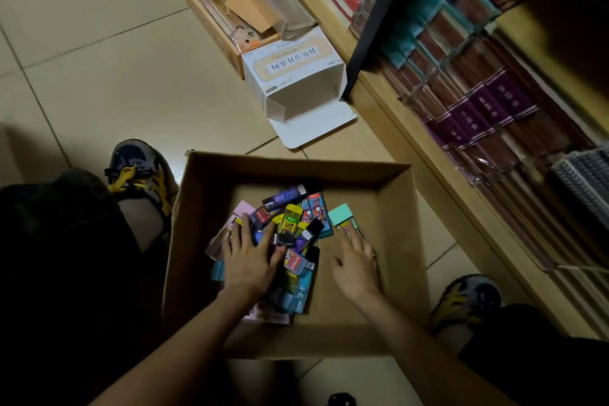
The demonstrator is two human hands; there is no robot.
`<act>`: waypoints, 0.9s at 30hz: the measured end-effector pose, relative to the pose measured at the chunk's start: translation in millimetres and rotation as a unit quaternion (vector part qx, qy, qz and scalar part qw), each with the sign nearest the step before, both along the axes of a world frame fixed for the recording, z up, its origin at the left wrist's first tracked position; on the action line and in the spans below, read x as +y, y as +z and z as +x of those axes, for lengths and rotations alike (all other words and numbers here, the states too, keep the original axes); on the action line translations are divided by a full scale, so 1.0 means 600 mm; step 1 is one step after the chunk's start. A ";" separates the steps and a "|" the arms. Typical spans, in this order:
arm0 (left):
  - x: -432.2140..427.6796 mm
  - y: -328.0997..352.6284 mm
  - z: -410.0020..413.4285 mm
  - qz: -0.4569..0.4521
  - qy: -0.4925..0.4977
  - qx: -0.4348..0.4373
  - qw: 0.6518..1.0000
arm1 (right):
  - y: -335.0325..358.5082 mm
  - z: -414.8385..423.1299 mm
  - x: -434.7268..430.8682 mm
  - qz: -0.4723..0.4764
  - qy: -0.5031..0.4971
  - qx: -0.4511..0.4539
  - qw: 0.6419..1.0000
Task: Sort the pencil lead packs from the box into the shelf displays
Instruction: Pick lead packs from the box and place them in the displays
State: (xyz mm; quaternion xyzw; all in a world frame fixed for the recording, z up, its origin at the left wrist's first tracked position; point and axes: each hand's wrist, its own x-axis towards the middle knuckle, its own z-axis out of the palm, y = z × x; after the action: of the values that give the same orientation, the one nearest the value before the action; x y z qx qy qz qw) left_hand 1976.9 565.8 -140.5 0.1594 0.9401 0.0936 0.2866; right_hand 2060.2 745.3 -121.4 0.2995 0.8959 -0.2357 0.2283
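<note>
Pencil lead packs (290, 241) lie in a loose mixed heap on the bottom of the open cardboard box (395, 241), which sits on the tiled floor (99, 59) between your shoes (141, 171). Your left hand (250, 260) rests flat on the heap, fingers (245, 224) spread and straight, gripping nothing. Your right hand (357, 260) is low in the box too, fingers (351, 236) extended, tips just at a mint-green pack (341, 213) (contact unclear; nothing held). Shelf (461, 128) of stocked displays runs along your right; an open white carton (296, 76) lies beyond the box
</note>
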 end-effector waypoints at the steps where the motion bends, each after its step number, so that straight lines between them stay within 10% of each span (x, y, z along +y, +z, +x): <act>1: -0.001 0.004 0.013 0.002 -0.004 -0.003 1.000 | 0.001 0.004 -0.006 -0.004 0.005 0.000 1.000; 22: -0.030 0.026 0.013 0.050 -0.019 -0.133 0.990 | -0.025 -0.031 -0.028 -0.067 -0.323 0.032 0.943; 27: -0.037 0.028 0.012 0.231 0.231 -0.222 0.919 | -0.012 -0.032 -0.027 -0.150 -0.381 0.047 0.911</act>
State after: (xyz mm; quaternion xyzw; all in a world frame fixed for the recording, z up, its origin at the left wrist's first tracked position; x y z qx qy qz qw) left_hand 1983.9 543.5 -123.9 -0.0253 0.8153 0.4050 0.4130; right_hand 2041.3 728.9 -128.4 0.5692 0.6773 -0.4504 0.1206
